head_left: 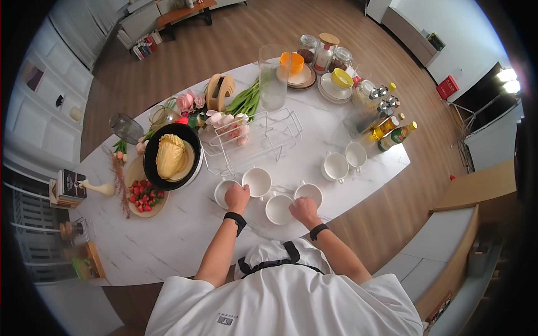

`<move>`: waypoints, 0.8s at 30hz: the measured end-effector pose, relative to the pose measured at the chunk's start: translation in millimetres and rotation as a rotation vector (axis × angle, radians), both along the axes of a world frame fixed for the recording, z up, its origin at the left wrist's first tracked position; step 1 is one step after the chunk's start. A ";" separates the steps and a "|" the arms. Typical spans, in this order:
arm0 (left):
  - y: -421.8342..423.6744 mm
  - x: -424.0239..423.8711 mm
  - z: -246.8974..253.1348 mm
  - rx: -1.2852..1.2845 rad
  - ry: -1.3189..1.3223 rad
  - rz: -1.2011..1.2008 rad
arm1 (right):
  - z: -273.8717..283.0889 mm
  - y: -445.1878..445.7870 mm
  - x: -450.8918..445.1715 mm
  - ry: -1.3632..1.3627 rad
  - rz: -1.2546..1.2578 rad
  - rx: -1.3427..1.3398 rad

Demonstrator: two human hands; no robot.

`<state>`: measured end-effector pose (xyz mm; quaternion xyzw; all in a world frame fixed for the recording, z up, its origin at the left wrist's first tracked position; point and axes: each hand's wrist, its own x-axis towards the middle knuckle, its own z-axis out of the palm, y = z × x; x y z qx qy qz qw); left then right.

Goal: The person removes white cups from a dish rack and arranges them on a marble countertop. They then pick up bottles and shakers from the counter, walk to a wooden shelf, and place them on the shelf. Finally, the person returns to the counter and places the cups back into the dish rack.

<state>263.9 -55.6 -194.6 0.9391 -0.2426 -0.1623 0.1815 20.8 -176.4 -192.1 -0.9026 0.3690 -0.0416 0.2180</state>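
My left hand [237,198] is curled at the right side of a white two-handled cup [222,195], gripping it near where a handle would be. Just right of that hand stands another white cup [257,181]. My right hand [305,210] closes at the near side of a third white cup [312,193]; its fingers also lie beside the rim of a neighbouring cup [277,212]. The gripped handles are hidden by my fingers. Farther right, two more cups, one nearer [335,167] and one beyond [356,155], stand side by side. Behind the cups is a white wire rack [252,145].
A black pan [153,138] holds a napa cabbage [170,157]; strawberries [145,195] fill a plate beside it. Flowers [218,122] and a tall glass vase [271,92] stand behind. Bottles [397,135], jars [323,54] and bowls [336,90] line the far right of the marble-look table [176,239].
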 end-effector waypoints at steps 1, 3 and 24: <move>-2.8 0.0 1.0 0.012 0.008 0.014 | 0.1 7.5 -2.0 -0.010 -0.002 0.005; -9.4 -2.0 3.5 0.033 0.022 0.039 | -0.2 19.2 -5.0 -0.005 0.022 0.021; -31.2 -12.5 5.7 -0.026 0.384 -0.005 | -3.9 46.6 15.2 -0.051 0.064 0.008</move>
